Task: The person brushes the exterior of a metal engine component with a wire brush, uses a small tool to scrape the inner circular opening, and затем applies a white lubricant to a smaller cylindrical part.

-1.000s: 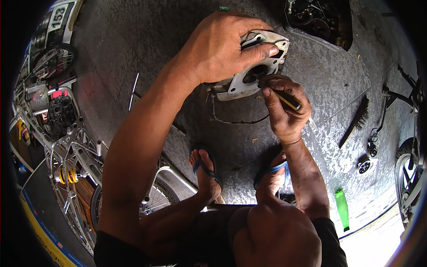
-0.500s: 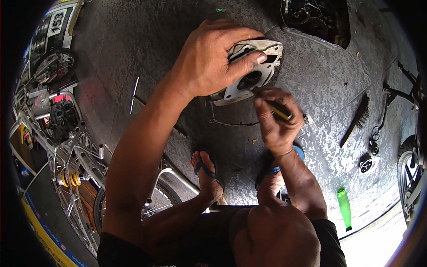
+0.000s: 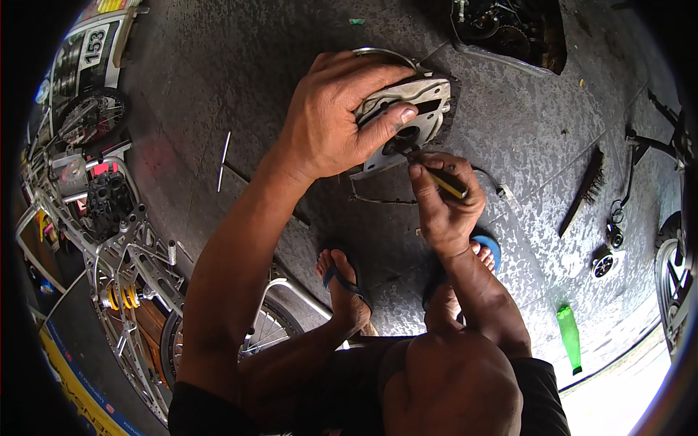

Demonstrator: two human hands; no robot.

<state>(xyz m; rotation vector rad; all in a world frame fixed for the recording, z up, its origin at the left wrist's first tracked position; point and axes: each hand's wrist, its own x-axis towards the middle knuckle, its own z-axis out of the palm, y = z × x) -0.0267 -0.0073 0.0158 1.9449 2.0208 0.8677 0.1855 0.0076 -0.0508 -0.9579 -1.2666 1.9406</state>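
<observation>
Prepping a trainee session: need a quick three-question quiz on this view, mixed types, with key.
1. Multiple choice: which hand grips the grey metal part? A) left B) right C) neither
2. True or false: the brush on the floor lies to the right of the metal part.
3. Fill the gap: the slim tool in the right hand is black and ____.

Key:
1. A, the left hand, thumb across its face.
2. True.
3. Yellow.

Tilted grey metal casting (image 3: 428, 120), yellow-and-black tool (image 3: 449, 184) at its round opening, tip perhaps inside
</observation>
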